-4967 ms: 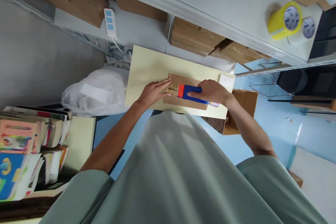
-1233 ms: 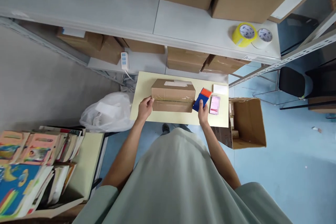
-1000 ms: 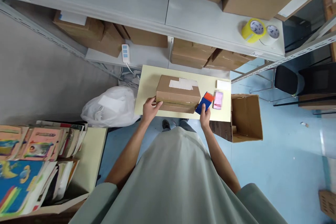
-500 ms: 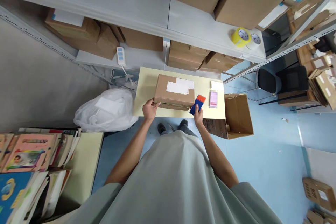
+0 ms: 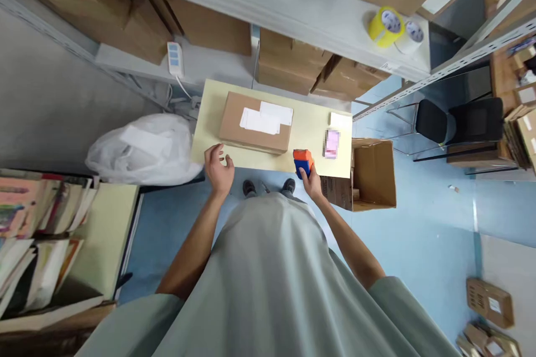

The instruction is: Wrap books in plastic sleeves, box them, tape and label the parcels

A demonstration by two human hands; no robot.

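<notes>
Grips a blue-and-orange handheld device (image 5: 303, 164) in the right hand (image 5: 312, 184), holds the left hand (image 5: 220, 174) empty with fingers loosely curled at eight o'clock beside a probably stiff, lightish brown cardboard box (image 5: 253, 136), best held by opposite ends, toward nine o'clock on the pale-yellow tabletop (image 5: 310, 122).

Both forearms (image 5: 193, 242) extend forward, left grip (image 5: 219, 170) loosely curled, right grip (image 5: 312, 183) closed firmly.
</notes>
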